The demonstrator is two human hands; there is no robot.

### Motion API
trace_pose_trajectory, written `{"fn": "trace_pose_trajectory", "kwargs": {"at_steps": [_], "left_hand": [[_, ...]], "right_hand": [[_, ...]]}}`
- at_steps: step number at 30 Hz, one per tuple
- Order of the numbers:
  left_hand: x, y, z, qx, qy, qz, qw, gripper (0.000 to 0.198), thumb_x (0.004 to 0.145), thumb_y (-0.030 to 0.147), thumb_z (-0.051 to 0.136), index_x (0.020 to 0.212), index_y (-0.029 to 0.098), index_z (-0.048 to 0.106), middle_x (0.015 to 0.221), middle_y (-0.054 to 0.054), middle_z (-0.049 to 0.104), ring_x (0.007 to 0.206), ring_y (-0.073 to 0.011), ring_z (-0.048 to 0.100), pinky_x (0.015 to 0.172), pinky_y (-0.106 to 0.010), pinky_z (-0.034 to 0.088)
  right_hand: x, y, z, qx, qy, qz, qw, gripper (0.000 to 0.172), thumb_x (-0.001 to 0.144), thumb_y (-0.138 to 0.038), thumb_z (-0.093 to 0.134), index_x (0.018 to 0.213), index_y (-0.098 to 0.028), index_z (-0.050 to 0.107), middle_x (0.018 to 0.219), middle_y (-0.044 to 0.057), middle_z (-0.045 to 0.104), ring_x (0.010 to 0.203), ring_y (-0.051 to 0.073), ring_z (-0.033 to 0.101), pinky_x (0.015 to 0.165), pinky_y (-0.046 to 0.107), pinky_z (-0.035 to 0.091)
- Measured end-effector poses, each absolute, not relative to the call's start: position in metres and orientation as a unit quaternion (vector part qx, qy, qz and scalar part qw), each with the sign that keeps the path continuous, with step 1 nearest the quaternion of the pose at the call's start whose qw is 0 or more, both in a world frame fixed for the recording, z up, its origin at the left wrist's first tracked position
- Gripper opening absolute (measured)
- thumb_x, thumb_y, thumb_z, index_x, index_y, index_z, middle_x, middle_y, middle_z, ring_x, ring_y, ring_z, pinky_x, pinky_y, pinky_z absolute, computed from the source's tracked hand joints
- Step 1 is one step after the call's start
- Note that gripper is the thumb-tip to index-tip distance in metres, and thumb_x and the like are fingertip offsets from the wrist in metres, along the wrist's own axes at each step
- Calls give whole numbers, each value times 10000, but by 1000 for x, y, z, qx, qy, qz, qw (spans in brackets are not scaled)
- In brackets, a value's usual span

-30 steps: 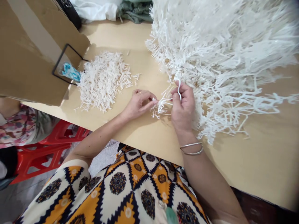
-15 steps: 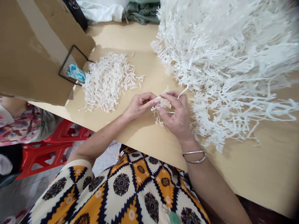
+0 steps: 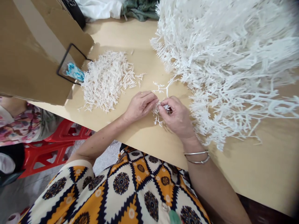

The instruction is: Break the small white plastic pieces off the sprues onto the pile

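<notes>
At the centre of the frame, items in hand: one white branched sprig, located between your two hands just above the table. Forked tips show below your fingers; a branched white strand rises above your right hand, its join to the sprig hidden.

Your left hand: fingers drawn together, thumb against them, pinching the sprig's left edge; the exact point of grip is covered. Your right hand: fingers curled, thumb and forefinger brought together on the sprig, white strands visible inside the curl. Worn on the right wrist: silvery bangles.

Upper right: one large, tangled mound of white branched pieces, its lower edge near your right hand. Left of centre: one smaller heap of short white pieces, apart from your left hand.

Upper left: one cardboard panel with a pale strip; before it, a black wire frame and a blue-and-white item. Top edge: white cloth, dark green cloth. Lower left: red stools, beside a person in floral clothing.
</notes>
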State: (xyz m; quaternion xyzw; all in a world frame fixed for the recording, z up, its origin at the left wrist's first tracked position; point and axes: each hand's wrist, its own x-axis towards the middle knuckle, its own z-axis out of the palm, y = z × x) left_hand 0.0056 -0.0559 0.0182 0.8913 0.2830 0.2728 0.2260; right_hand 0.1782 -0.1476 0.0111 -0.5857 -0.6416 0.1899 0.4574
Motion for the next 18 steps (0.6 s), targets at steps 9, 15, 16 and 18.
{"fn": "trace_pose_trajectory", "kwargs": {"at_steps": [9, 15, 16, 18], "left_hand": [[-10, -26, 3, 719, 511, 432, 187, 416, 1038, 652, 458, 1107, 254, 560, 1086, -74, 600, 927, -179, 551, 840, -369, 489], [-4, -48, 15, 811, 430, 375, 128, 382, 1038, 599, 493, 1135, 251, 617, 1236, -121, 572, 1255, -263, 535, 1047, -468, 477], [-1, -52, 17, 839, 390, 351, 142, 371, 1043, 585, 494, 1095, 247, 636, 1209, -113, 588, 1228, -255, 557, 1063, -466, 469], [3, -57, 19, 881, 315, 307, 173, 356, 1043, 562, 517, 1060, 238, 663, 1168, -97, 625, 1156, -229, 600, 1054, -436, 461]], "right_hand": [[178, -152, 11, -599, -602, 224, 478, 101, 926, -218, 665, 849, -238, 602, 840, 3, 600, 775, 167, 587, 706, 335, 478], [177, -150, 8, -635, -554, 170, 510, 69, 910, -239, 715, 856, -240, 672, 850, 9, 611, 729, 156, 552, 678, 327, 480], [178, -150, 8, -634, -557, 164, 511, 57, 911, -242, 718, 867, -241, 682, 855, 12, 615, 728, 155, 550, 673, 324, 481], [179, -149, 7, -626, -567, 157, 511, 26, 923, -245, 709, 901, -243, 697, 875, 19, 628, 745, 157, 561, 673, 319, 482]]}}
